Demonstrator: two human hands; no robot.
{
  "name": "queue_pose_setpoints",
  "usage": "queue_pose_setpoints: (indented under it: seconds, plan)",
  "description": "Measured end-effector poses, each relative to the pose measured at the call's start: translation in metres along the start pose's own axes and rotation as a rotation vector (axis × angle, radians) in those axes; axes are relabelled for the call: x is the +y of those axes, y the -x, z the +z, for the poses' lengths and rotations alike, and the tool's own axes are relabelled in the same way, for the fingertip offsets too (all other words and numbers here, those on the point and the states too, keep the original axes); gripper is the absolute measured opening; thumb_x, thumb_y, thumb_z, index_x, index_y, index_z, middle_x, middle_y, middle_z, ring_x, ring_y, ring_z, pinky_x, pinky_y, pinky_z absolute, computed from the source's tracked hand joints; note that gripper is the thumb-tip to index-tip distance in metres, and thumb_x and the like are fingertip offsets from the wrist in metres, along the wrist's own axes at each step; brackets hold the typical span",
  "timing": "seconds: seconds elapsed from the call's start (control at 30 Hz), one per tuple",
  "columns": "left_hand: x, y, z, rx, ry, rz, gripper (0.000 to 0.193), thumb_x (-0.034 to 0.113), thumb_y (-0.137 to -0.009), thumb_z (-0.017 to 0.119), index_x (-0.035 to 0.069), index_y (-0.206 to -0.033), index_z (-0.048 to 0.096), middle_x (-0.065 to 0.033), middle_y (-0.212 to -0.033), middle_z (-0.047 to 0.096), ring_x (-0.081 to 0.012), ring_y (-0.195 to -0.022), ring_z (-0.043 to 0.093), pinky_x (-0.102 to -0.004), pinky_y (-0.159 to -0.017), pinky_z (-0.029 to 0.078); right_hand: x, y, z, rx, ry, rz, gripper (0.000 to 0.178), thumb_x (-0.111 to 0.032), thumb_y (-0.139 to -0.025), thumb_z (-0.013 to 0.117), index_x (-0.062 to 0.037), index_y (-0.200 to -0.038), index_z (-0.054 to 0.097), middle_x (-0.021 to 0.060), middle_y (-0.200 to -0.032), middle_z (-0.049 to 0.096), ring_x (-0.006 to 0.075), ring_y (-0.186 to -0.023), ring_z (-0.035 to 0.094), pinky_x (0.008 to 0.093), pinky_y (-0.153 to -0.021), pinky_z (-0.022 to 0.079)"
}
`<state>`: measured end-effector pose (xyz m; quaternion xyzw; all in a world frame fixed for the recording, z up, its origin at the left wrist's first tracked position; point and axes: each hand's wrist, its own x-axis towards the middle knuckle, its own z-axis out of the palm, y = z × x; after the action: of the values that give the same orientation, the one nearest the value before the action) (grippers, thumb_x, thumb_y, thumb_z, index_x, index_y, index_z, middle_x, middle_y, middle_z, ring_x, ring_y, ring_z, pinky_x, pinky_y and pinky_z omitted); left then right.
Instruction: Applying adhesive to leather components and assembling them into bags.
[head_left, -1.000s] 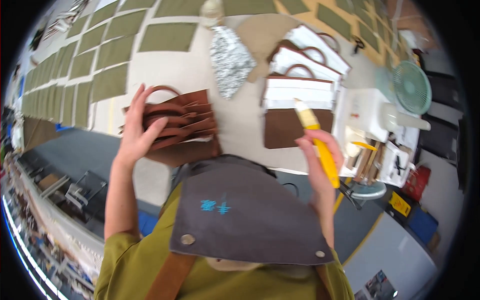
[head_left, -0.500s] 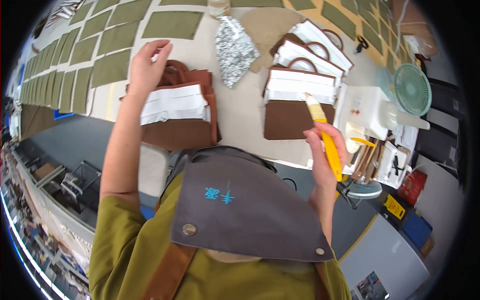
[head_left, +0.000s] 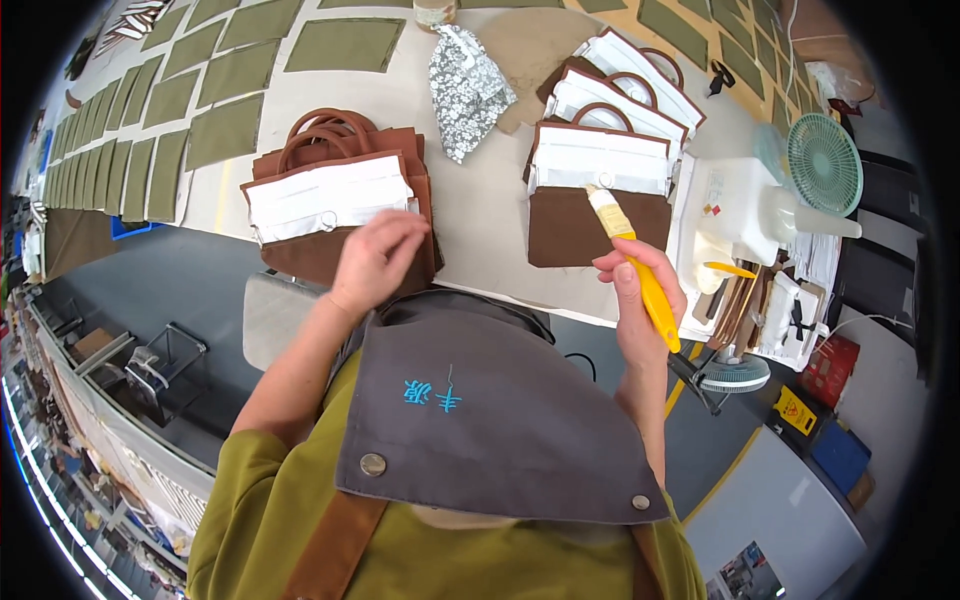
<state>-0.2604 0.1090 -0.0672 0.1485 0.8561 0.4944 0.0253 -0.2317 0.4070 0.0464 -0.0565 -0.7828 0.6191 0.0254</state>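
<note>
In my right hand (head_left: 640,290) is a paintbrush (head_left: 655,295) with a yellow handle, its pale bristles at the white strip's lower edge on a brown handbag panel (head_left: 598,225). That panel has a rounded handle and lies in front of similar panels (head_left: 615,95) fanned out behind it. My left hand (head_left: 380,258) hovers over the lower right part of a stack of brown handbag pieces (head_left: 310,250), its fingers curled together. Whatever those fingers hold, if anything, is hidden. A white lining strip (head_left: 325,203) with a small ring crosses the stack's top piece, and brown handles stand behind it.
A floral cloth (head_left: 468,95) lies between the two groups. Olive fabric panels (head_left: 340,47) spread across the back and left of the table. At right are a white plastic container (head_left: 735,205), a green fan (head_left: 825,165) and black scissors (head_left: 720,78).
My left hand has come down and right from beside the handles to the stack's lower right. The right hand and brush have shifted slightly left.
</note>
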Motion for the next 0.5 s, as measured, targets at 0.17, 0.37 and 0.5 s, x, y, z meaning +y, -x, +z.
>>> queue_pose_setpoints:
  seconds: [0.17, 0.37, 0.5]
  plan:
    - [-0.014, -0.047, -0.048, 0.279, -0.389, 0.105, 0.034, 0.003, -0.079, 0.069, 0.007, -0.113, 0.064, -0.0105, -0.113, 0.062, -0.0320, -0.108, 0.058, -0.0385, -0.093, 0.047, 0.010, 0.005, -0.008, -0.047, -0.023, -0.087, 0.026, -0.019, -0.096, 0.061, -0.0012, -0.115, 0.064, 0.0085, -0.093, 0.066, 0.0125, -0.084, 0.063, 0.0247, -0.077, 0.050]
    - [-0.013, -0.058, -0.048, 0.053, -0.558, 0.050, 0.047, 0.009, -0.074, 0.073, 0.008, -0.119, 0.061, -0.0102, -0.106, 0.061, -0.0314, -0.105, 0.054, -0.0423, -0.093, 0.041, 0.003, 0.014, 0.002, -0.037, 0.046, -0.016, 0.021, -0.006, -0.090, 0.066, -0.0007, -0.110, 0.066, 0.0057, -0.091, 0.066, 0.0096, -0.083, 0.061, 0.0214, -0.075, 0.048]
    - [-0.015, -0.048, -0.047, -0.084, -0.518, 0.015, 0.028, 0.007, -0.074, 0.073, 0.010, -0.102, 0.070, -0.0059, -0.097, 0.063, -0.0265, -0.098, 0.057, -0.0411, -0.090, 0.041, 0.007, 0.021, 0.003, -0.006, 0.035, -0.008, 0.021, 0.000, -0.087, 0.068, -0.0010, -0.108, 0.067, 0.0038, -0.091, 0.065, 0.0077, -0.082, 0.059, 0.0196, -0.074, 0.047]
